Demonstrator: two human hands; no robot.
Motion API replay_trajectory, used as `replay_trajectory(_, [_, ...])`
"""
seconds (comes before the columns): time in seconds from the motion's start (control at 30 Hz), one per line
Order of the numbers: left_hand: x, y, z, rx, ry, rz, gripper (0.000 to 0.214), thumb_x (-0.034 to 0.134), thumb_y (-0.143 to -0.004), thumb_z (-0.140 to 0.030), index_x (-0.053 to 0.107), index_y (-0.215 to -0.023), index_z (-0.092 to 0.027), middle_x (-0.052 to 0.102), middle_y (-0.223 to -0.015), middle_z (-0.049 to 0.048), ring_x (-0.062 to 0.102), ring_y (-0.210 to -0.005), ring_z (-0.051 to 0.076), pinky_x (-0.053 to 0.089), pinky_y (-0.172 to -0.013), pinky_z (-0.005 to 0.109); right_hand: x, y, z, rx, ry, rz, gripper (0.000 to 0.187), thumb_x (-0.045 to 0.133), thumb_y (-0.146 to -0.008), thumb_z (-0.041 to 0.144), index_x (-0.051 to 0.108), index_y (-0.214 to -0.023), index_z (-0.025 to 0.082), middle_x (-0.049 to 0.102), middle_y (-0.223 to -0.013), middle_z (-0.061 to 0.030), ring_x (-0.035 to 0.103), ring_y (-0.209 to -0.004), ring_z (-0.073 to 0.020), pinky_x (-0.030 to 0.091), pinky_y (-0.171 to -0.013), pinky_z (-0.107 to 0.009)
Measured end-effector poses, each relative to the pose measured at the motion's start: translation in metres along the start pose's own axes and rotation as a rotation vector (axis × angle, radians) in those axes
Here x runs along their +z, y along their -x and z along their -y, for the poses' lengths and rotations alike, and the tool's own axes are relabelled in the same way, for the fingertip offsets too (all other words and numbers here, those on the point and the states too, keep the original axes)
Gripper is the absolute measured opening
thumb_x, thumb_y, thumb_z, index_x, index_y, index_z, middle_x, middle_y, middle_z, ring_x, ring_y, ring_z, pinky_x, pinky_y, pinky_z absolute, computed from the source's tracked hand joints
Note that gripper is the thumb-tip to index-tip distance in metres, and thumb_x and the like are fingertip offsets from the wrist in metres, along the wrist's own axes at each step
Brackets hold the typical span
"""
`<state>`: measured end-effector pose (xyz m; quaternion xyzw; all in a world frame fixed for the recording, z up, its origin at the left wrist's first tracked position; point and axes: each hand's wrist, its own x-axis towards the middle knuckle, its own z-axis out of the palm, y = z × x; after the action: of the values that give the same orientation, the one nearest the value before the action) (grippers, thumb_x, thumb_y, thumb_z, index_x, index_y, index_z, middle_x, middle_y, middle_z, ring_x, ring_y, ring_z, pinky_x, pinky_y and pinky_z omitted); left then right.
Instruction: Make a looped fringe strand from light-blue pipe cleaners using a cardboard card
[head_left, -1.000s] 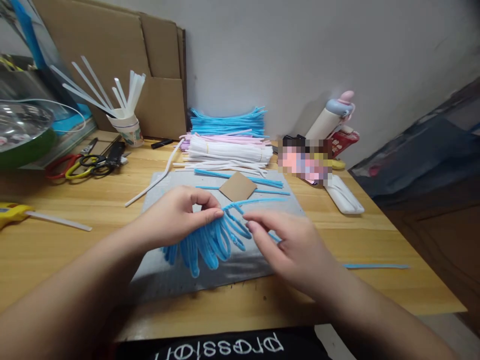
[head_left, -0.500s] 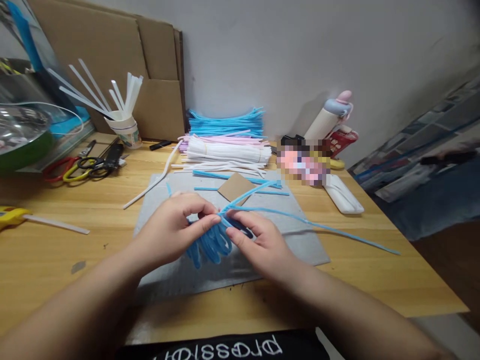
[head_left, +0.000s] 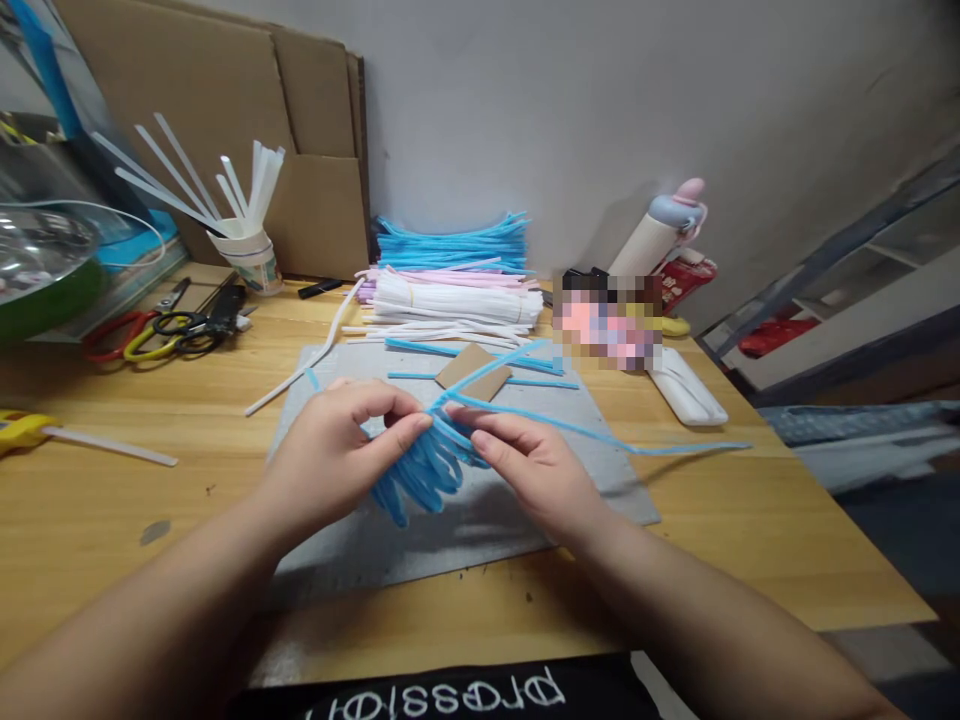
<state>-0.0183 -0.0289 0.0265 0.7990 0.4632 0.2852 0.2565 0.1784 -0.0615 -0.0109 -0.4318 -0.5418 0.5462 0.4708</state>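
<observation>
Hands [head_left: 337, 450] pinch blue pipe-cleaner loops [head_left: 420, 475] w/ fingertips

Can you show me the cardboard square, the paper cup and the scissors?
cardboard square [head_left: 474, 372], head view, its bare middle.
paper cup [head_left: 253, 260], head view, its side wall.
scissors [head_left: 169, 332], head view, the yellow and black handles.

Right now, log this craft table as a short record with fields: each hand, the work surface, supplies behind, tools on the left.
left hand: pinches the top of a bundle of blue looped pipe cleaners
right hand: fingers on the bundle, at a long blue pipe cleaner trailing right across the table
work surface: grey mat on a wooden table
on mat: cardboard square
supplies behind: stacked blue, pink and white pipe cleaners
tools on left: scissors, paper cup of white sticks
right rear: bottle
</observation>
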Motion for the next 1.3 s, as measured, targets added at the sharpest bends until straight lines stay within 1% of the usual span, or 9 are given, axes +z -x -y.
replay_trajectory(0.13, [-0.001,-0.001,0.003,-0.152,0.183,-0.024,0.030,0.057,-0.082,-0.043,0.066,-0.073,-0.017,0.064,-0.067,-0.0004,0.054,-0.059,0.012,0.043,-0.055,0.022,-0.001,-0.001,-0.001,0.091,-0.095,0.001,0.035,0.065,-0.079,0.039,0.063,-0.108,0.020,0.069,-0.096,-0.0067,0.065,-0.081,-0.0163,0.053,-0.064,-0.029])
replay_trajectory(0.23, [0.000,-0.002,0.005,-0.218,0.279,-0.019,0.030,0.058,-0.081,-0.044,0.066,-0.074,-0.016,0.064,-0.066,-0.0011,0.052,-0.055,0.011,0.042,-0.050,0.020,0.000,-0.002,-0.005,0.188,-0.148,0.082,0.029,0.068,-0.076,0.040,0.064,-0.092,0.016,0.063,-0.074,-0.0018,0.059,-0.063,-0.0117,0.048,-0.052,-0.023])
replay_trajectory(0.33, [0.001,-0.002,0.005,-0.201,0.258,-0.041,0.028,0.059,-0.081,-0.042,0.066,-0.074,-0.016,0.064,-0.067,-0.0014,0.052,-0.057,0.011,0.043,-0.053,0.020,0.004,-0.002,-0.008,0.158,-0.069,0.084,0.023,0.069,-0.076,0.038,0.068,-0.085,0.016,0.063,-0.076,-0.0009,0.054,-0.060,-0.0090,0.047,-0.055,-0.023])
replay_trajectory(0.5, [0.003,-0.002,0.000,-0.123,0.162,-0.029,0.028,0.057,-0.082,-0.039,0.066,-0.069,-0.017,0.064,-0.065,-0.0013,0.054,-0.059,0.012,0.043,-0.057,0.021,0.009,-0.003,-0.010,0.058,-0.105,0.052,0.024,0.068,-0.077,0.037,0.070,-0.095,0.021,0.068,-0.095,-0.0028,0.060,-0.092,-0.0152,0.047,-0.085,-0.031])
replay_trajectory(0.57, [0.005,-0.002,-0.001,-0.107,0.141,-0.034,0.028,0.057,-0.083,-0.039,0.065,-0.068,-0.016,0.064,-0.064,-0.0011,0.054,-0.059,0.012,0.043,-0.058,0.022,0.009,-0.004,-0.010,0.074,-0.116,0.028,0.023,0.071,-0.074,0.037,0.070,-0.091,0.020,0.068,-0.089,-0.0024,0.059,-0.087,-0.0152,0.048,-0.080,-0.030])
replay_trajectory(0.63, [0.007,-0.001,-0.001,-0.093,0.133,-0.049,0.027,0.057,-0.083,-0.038,0.064,-0.068,-0.016,0.064,-0.064,-0.0011,0.054,-0.059,0.012,0.043,-0.058,0.022,0.009,-0.005,-0.011,0.123,-0.121,0.012,0.022,0.073,-0.072,0.037,0.069,-0.083,0.018,0.065,-0.076,-0.0007,0.056,-0.071,-0.0126,0.047,-0.065,-0.027])
replay_trajectory(0.77, [0.008,0.000,0.002,-0.084,0.122,-0.087,0.025,0.057,-0.083,-0.037,0.064,-0.069,-0.017,0.063,-0.066,-0.0016,0.055,-0.061,0.012,0.043,-0.060,0.022,0.009,-0.004,-0.013,0.216,-0.195,0.026,0.025,0.074,-0.070,0.038,0.061,-0.073,0.017,0.045,-0.052,0.0065,0.038,-0.047,-0.0065,0.028,-0.045,-0.022])
replay_trajectory(1.03, [0.005,-0.001,0.006,-0.183,0.145,-0.138,0.025,0.057,-0.082,-0.039,0.065,-0.072,-0.017,0.064,-0.068,-0.0023,0.055,-0.060,0.012,0.043,-0.057,0.021,0.006,-0.006,-0.012,0.299,-0.165,-0.027,0.030,0.074,-0.067,0.041,0.061,-0.076,0.015,0.055,-0.051,0.0054,0.042,-0.038,-0.0044,0.028,-0.038,-0.019])
replay_trajectory(1.3, [0.006,-0.003,0.007,-0.222,0.210,-0.174,0.026,0.060,-0.079,-0.041,0.066,-0.071,-0.017,0.064,-0.068,-0.0016,0.054,-0.058,0.011,0.043,-0.054,0.021,0.003,-0.007,-0.014,0.184,-0.129,-0.084,0.029,0.071,-0.072,0.042,0.058,-0.071,0.016,0.055,-0.051,0.0054,0.043,-0.039,-0.0041,0.032,-0.038,-0.017])
